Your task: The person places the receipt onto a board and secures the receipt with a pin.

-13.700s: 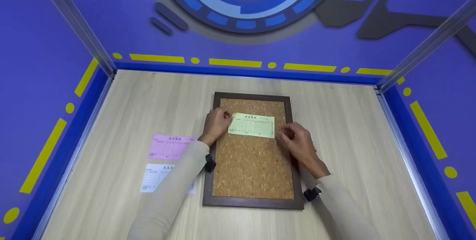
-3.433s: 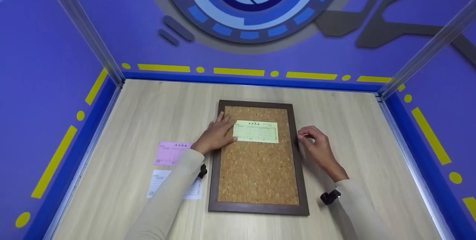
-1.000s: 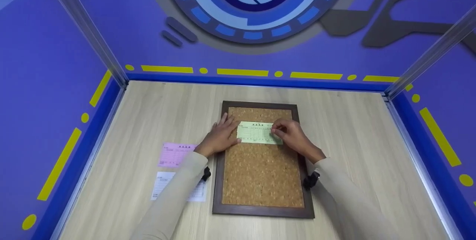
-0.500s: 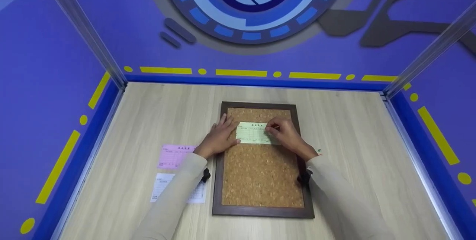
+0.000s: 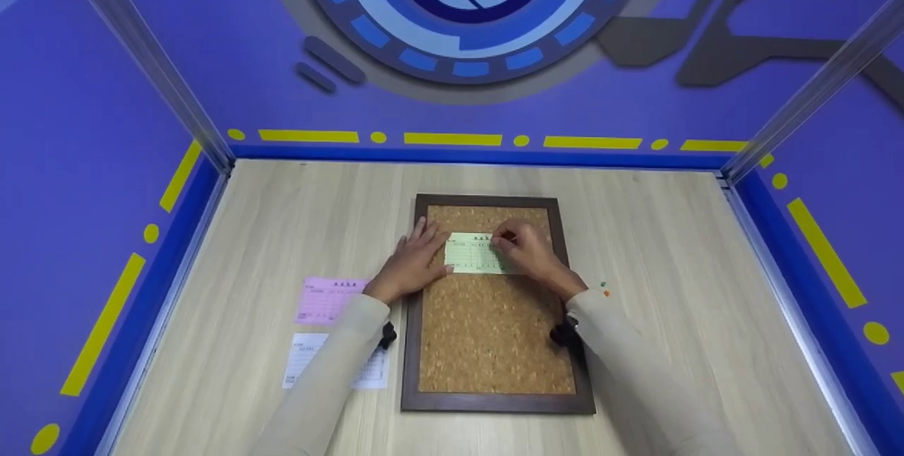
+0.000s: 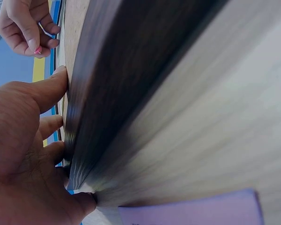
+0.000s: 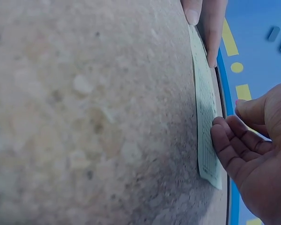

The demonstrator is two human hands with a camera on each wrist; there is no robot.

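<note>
A pale green printed form slip [image 5: 470, 258] lies across the upper part of a cork board [image 5: 494, 329] with a dark brown frame. My left hand [image 5: 413, 265] rests spread over the frame's left side, thumb and fingers touching the slip's left edge. Above the slip's upper middle, my right hand [image 5: 526, 251] pinches a small pink push pin [image 6: 38, 49] between thumb and index finger. Only a pink tip of that pin shows in the right wrist view. The slip's right part is hidden behind the right hand.
Left of the board lie a pink form slip [image 5: 325, 301] and a white one [image 5: 304, 357], both partly covered by the left sleeve. A green pin [image 5: 603, 284] and an orange pin [image 5: 606, 294] sit on the table right of the board.
From beside the board's right edge, my right hand has come left over the slip to its upper middle. My left hand, at the slip's corner earlier, now lies flat on its left edge.
</note>
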